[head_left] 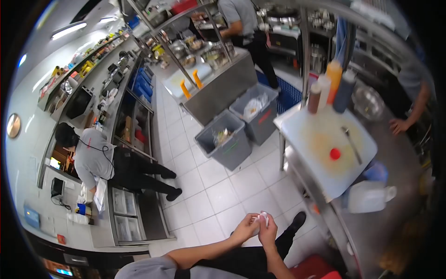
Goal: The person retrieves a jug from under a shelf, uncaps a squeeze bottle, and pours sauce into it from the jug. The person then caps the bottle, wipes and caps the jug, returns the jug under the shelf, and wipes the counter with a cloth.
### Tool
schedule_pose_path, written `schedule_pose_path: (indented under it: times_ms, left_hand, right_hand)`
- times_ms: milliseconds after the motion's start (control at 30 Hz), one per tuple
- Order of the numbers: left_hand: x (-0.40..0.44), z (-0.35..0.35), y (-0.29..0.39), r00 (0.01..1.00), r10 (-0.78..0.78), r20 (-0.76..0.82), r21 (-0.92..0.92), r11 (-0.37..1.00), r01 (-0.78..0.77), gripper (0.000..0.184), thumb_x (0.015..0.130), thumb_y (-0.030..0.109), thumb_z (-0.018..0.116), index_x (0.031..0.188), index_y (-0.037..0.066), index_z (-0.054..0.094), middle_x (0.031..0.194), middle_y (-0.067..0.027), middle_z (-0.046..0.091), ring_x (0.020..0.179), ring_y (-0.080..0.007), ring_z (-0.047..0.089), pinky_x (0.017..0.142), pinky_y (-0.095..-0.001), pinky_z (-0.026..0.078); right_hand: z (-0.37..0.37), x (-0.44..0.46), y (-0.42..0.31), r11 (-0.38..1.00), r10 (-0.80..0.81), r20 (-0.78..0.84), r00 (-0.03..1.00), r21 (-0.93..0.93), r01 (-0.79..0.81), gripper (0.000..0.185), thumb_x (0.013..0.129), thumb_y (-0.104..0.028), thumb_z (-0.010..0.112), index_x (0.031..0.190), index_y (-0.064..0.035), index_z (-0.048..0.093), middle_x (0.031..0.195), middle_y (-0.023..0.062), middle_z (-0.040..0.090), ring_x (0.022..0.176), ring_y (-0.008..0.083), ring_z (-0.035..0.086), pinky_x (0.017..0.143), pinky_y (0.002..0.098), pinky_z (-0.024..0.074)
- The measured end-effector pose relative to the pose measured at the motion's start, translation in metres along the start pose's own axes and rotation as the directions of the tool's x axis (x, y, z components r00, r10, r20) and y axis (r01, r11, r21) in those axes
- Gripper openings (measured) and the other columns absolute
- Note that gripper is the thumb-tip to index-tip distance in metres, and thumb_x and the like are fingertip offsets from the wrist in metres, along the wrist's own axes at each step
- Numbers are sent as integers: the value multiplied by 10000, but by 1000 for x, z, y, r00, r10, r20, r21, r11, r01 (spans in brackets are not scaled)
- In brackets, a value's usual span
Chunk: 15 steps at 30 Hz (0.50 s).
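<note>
My left hand (pixel 245 227) and my right hand (pixel 268 231) meet in front of my body, above the tiled floor. Both have their fingers closed on a small crumpled white piece (pixel 264 215), which looks like paper or tissue. Most of it is hidden by the fingers, so its exact kind cannot be made out. To the right of my hands a stained white cutting board (pixel 302 135) lies on a steel counter. A red cap (pixel 335 154) and a long-handled spoon (pixel 351 145) rest on that board.
Two grey bins (pixel 237 160) with waste inside stand ahead on the floor. Sauce bottles (pixel 333 79) and a white plastic jug (pixel 369 197) are at the right counter. One person (pixel 100 156) leans over the left counter; another person's hand (pixel 400 126) rests at the right.
</note>
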<state>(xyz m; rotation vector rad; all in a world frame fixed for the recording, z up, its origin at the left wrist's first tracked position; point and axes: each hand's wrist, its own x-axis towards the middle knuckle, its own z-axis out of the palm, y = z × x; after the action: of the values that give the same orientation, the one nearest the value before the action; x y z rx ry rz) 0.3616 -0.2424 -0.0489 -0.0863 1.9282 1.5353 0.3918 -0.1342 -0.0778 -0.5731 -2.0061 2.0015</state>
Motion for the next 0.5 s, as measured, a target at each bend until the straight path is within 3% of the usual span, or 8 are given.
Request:
schedule_pose_path:
  times_ms: [67,133,200,267,300,333,400,500]
  left_hand:
    - [-18,-29,-38,970,-241,34,321,922,218,469,1030,312,556,1420,56,504,1166,-123,665,1017,-235,628,959,-328,500]
    - [-25,-61,-121,978,-209,12,341,920,193,508,1044,349,525,1474,88,450,1232,-142,644,1078,-258,625,973,-367,506]
    - [-31,-84,-150,986,-170,2,365,918,157,549,1058,386,495,1528,120,396,1298,-160,624,1138,-280,622,986,-406,511]
    - [-50,-88,-139,769,-638,38,-26,769,639,613,1076,473,411,1584,148,300,1429,-181,541,1310,-319,554,1006,-496,508]
    - [-53,-89,-154,737,-666,114,-159,720,675,640,1076,535,356,1566,124,310,1488,-176,482,1353,-325,509,1013,-567,493]
    - [-54,-88,-153,733,-669,123,-152,717,680,640,1076,535,356,1566,124,310,1488,-176,482,1353,-325,509,1013,-567,493]
    - [-53,-81,-144,732,-604,314,-386,624,680,630,1084,526,347,1518,69,351,1441,-162,515,1282,-291,550,1045,-511,489]
    - [-19,-74,-178,829,-522,198,-429,715,552,610,1094,517,334,1454,30,411,1390,-148,543,1227,-262,574,1065,-454,482]
  right_hand:
    - [43,-39,62,956,282,-189,941,-26,-292,337,1048,-280,577,1157,26,666,998,223,733,910,322,716,783,396,545]
    - [85,-77,111,921,388,-130,912,75,-382,332,1025,-278,598,1158,16,679,1018,223,729,926,317,713,820,385,548]
    - [108,-103,120,904,423,-122,898,-13,-427,329,1006,-279,616,1148,8,686,1007,232,729,937,338,717,834,402,552]
    - [120,-121,137,884,459,-92,884,-58,-465,322,986,-277,633,1154,-8,689,1020,225,710,963,370,697,860,434,543]
    - [122,-129,141,877,441,-72,895,-176,-446,326,980,-273,639,1169,-11,683,1053,229,686,980,388,674,874,447,532]
    - [122,-135,138,860,424,-49,904,-293,-419,332,974,-270,645,1183,-14,676,1086,232,662,996,405,651,889,460,520]
    - [110,-139,129,878,341,-17,940,-351,-325,367,979,-280,642,1240,-22,640,1145,254,605,1045,430,603,907,472,500]
    - [79,-130,91,907,-58,7,998,-416,56,471,1002,-283,613,1350,29,547,1162,297,586,1128,459,569,968,497,482]
